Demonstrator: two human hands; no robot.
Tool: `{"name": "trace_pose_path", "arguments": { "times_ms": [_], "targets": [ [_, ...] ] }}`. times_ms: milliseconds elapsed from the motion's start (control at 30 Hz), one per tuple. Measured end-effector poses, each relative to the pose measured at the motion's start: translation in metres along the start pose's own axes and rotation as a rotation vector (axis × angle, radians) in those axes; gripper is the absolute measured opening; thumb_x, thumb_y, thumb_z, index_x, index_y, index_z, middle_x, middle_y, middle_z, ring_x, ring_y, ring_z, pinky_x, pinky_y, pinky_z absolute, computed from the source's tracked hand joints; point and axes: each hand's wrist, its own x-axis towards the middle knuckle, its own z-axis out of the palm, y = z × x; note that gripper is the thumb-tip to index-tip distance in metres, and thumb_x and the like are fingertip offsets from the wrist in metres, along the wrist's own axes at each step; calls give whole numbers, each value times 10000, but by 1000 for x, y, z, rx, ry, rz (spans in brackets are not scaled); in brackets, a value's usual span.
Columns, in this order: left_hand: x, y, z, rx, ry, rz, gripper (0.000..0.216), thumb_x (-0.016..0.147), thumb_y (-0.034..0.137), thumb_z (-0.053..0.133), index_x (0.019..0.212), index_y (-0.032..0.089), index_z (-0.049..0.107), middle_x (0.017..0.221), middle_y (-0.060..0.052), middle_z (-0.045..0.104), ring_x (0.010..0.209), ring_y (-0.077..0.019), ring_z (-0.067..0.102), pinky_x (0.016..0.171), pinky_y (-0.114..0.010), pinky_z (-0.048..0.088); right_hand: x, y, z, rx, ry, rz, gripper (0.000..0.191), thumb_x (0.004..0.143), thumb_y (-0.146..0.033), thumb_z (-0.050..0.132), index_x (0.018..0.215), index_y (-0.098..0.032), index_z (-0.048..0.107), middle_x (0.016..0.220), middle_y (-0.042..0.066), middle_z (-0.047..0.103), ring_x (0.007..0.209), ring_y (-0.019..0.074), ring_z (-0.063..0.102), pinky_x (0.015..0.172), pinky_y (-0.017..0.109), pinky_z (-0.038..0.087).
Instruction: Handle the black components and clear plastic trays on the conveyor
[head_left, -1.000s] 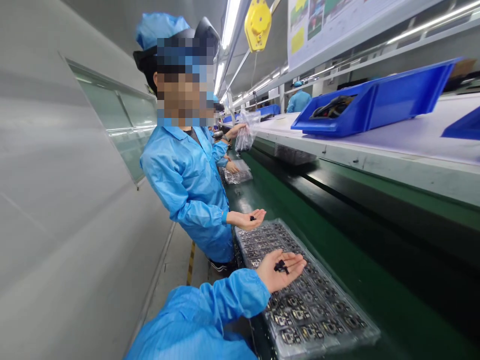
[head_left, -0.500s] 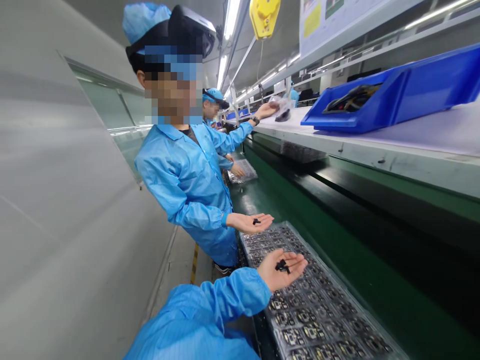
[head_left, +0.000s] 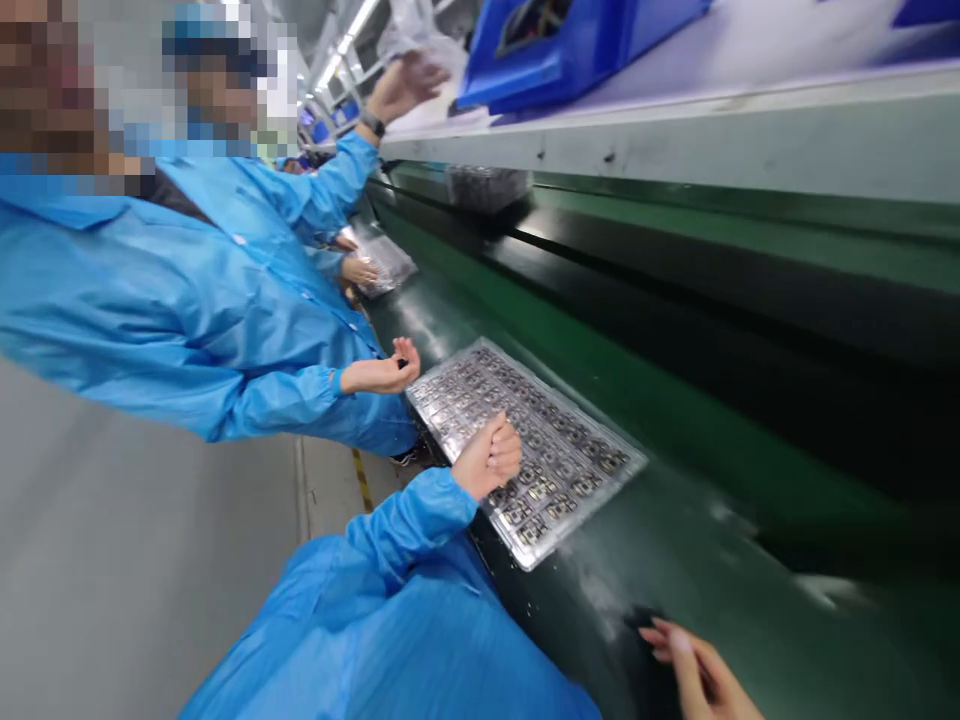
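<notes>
My left hand (head_left: 489,456) is closed in a fist, thumb side up, over the near left edge of a clear plastic tray (head_left: 577,462) of small electronic parts lying on the green belt (head_left: 675,420). The small black parts it was holding are hidden inside the fist. My right hand (head_left: 694,668) shows at the bottom right, low over the belt and apart from the tray. Its fingers are stretched out and blurred, with nothing seen in them.
A co-worker in a blue coat stands to the left, one hand (head_left: 384,373) curled round a small black part beside the tray's far corner. A farther person reaches up to a plastic bag (head_left: 409,30) by a blue bin (head_left: 577,40). Another tray (head_left: 384,262) lies farther along.
My left hand has closed from an open palm into a fist round the black parts. The view has swung down and right, bringing my right hand in. The co-worker's palm has curled shut too.
</notes>
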Motion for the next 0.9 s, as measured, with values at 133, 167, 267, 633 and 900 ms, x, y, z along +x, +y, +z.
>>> {"name": "trace_pose_path", "arguments": {
  "times_ms": [133,167,267,633,900],
  "targets": [
    [-17,-61,-1,238,-163,-215,552,960,480,483,606,151,215,519,58,131,384,-40,107,375,-163,107,-7,12,20,-46,22,-72,585,710,-772,499,808,-230,695,872,104,698,868,322,642,894,518,475],
    [-20,-73,-1,273,-174,-267,561,939,496,516,607,151,225,516,60,134,384,-38,107,377,-164,104,-11,15,24,-53,41,-109,571,744,-747,489,813,-221,701,855,96,696,876,307,643,889,492,474],
    [-23,-94,2,340,-130,-327,493,952,467,502,626,142,326,512,66,148,385,-35,109,381,-167,96,-29,21,32,-45,112,-197,484,871,-627,453,831,-210,696,811,72,684,829,247,638,829,409,475],
    [-40,-170,3,469,81,-661,143,991,112,407,1036,80,539,571,70,297,363,-1,218,363,-143,152,-98,37,37,-230,211,-386,316,1005,-338,376,876,-166,608,782,30,625,748,134,535,775,304,381],
    [-51,-208,20,608,185,-613,314,927,-47,393,1211,20,508,997,-141,648,779,-111,661,646,-182,564,-125,46,29,-240,287,-382,322,1002,-339,390,881,-152,622,785,36,628,765,128,538,768,285,378]
  ]
}}
